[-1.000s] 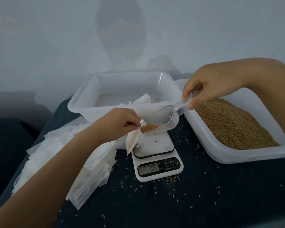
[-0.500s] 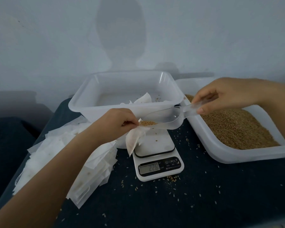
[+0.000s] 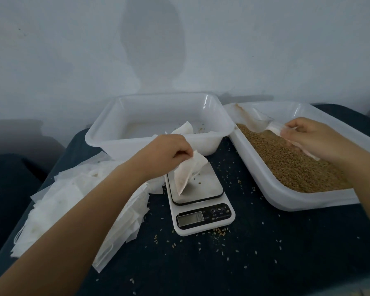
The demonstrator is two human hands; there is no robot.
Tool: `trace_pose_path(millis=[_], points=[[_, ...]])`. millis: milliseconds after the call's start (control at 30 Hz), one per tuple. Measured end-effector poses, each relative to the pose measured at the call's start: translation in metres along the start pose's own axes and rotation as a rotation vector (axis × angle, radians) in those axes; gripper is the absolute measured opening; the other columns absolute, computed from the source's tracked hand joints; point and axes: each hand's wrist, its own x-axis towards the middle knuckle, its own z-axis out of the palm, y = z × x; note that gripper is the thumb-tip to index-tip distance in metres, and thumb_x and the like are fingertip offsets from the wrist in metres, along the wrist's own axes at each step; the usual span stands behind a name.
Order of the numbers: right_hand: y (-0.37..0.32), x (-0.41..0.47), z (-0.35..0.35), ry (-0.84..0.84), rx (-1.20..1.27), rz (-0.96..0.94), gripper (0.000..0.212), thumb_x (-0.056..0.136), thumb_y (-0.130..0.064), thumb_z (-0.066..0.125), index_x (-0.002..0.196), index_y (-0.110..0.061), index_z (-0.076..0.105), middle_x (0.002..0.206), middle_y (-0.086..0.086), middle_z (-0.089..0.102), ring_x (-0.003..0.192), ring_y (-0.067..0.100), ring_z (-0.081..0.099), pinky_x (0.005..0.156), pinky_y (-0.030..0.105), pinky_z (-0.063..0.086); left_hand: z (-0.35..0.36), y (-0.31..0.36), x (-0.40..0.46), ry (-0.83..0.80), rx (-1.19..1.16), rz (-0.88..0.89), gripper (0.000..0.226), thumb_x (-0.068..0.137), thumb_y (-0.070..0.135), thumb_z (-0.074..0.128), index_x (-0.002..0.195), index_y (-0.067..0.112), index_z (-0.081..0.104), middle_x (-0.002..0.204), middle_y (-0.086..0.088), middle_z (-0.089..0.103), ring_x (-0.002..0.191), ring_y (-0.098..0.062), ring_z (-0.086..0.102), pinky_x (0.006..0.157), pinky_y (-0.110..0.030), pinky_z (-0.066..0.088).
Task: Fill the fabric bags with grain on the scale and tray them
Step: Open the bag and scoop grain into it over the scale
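Left hand (image 3: 171, 149) is pinching the top edge of a small white fabric bag (image 3: 188, 173), fingers curled tight on it, and the bag hangs tilted with its bottom corner touching the steel platform of the white digital kitchen scale (image 3: 198, 199). The scale's display is lit but the digits are too blurry to read properly; next to it I can make out a power symbol and what looks like an "M" and a "T" on the black button strip, with tiny print under them that's unreadable.

Right hand (image 3: 312, 139) is over in the white plastic tray of brown grain (image 3: 291, 165), fingers wrapped round the handle of a clear plastic scoop (image 3: 260, 122) whose bowl is resting on the grain near the far corner.

Behind the scale sits a second white plastic tray (image 3: 158, 122) with a bag or two inside. A messy pile of flat white empty bags (image 3: 58, 208) lies left of the scale on the dark blue cloth (image 3: 265, 253), with stray grains scattered about.
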Motion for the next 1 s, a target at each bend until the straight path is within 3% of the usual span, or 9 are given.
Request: trace_pose_path(millis=[200,267,500,600,733,833,900,1000], points=[[0.015,0.01,0.022,-0.014,-0.318,0.18,0.051,0.087,-0.069,0.04,0.091,-0.02,0.055,0.085,0.006,0.061,0.076,0.021,0.057,0.06,0.03,0.039,0.039,0.015,0.009,-0.028,-0.02,0.056,0.013,0.089,0.012,0.057,0.094,0.012,0.069,0.095,0.002,0.063,0.089,-0.012,0.055,0.084,-0.024,0.042],[0.018,0.01,0.031,-0.019,-0.361,0.194,0.056,0.09,-0.067,0.039,0.094,-0.015,0.059,0.085,0.01,0.061,0.076,0.022,0.058,0.059,0.029,0.037,0.048,0.016,0.009,-0.018,-0.011,0.05,0.016,0.089,0.011,0.056,0.099,0.013,0.068,0.1,0.001,0.063,0.093,-0.014,0.055,0.084,-0.019,0.038],[0.016,0.009,0.042,-0.076,-0.537,0.243,0.048,0.096,-0.056,0.042,0.089,-0.009,0.051,0.075,0.001,0.052,0.066,0.015,0.05,0.055,0.029,0.033,0.056,0.011,0.001,0.109,-0.048,-0.009,0.04,0.09,0.019,0.058,0.13,0.019,0.052,0.119,-0.001,0.058,0.109,-0.016,0.049,0.095,-0.021,0.034],[0.014,0.006,0.046,-0.141,-0.582,0.274,0.054,0.097,-0.056,0.037,0.105,-0.005,0.053,0.072,0.002,0.051,0.061,0.015,0.052,0.057,0.029,0.039,0.055,0.008,-0.012,0.243,-0.1,-0.093,0.04,0.09,0.02,0.059,0.129,0.017,0.053,0.116,0.002,0.059,0.106,-0.01,0.05,0.093,-0.02,0.037],[0.003,0.002,0.042,-0.188,-0.663,0.24,0.048,0.095,-0.052,0.046,0.088,-0.007,0.063,0.079,0.007,0.063,0.071,0.02,0.06,0.058,0.03,0.042,0.06,0.001,-0.039,0.331,-0.164,-0.237,0.035,0.09,0.019,0.058,0.124,0.019,0.055,0.107,0.013,0.055,0.096,-0.001,0.049,0.086,-0.014,0.039],[-0.018,-0.012,0.036,0.087,-0.472,0.057,0.022,0.094,-0.038,0.053,0.096,-0.019,0.064,0.097,0.0,0.067,0.082,0.017,0.059,0.068,0.03,0.045,0.065,-0.003,-0.058,0.352,-0.159,-0.301,0.033,0.089,0.018,0.058,0.122,0.019,0.056,0.105,0.014,0.056,0.092,0.001,0.05,0.08,-0.002,0.034],[-0.045,-0.035,0.042,0.216,-0.172,-0.121,0.011,0.091,-0.038,0.052,0.085,-0.036,0.06,0.084,-0.018,0.065,0.072,0.002,0.057,0.062,0.024,0.039,0.069,-0.002,-0.066,0.354,-0.161,-0.333,0.032,0.089,0.017,0.058,0.121,0.019,0.057,0.106,0.012,0.058,0.094,-0.002,0.052,0.079,-0.001,0.034],[-0.08,-0.062,0.071,0.034,0.037,-0.228,0.017,0.084,-0.047,0.048,0.078,-0.04,0.062,0.076,-0.024,0.065,0.065,-0.005,0.06,0.057,0.02,0.042,0.076,0.003,-0.073,0.373,-0.178,-0.369,0.029,0.089,0.014,0.058,0.118,0.019,0.06,0.104,0.011,0.059,0.092,-0.002,0.053,0.078,-0.001,0.035]])
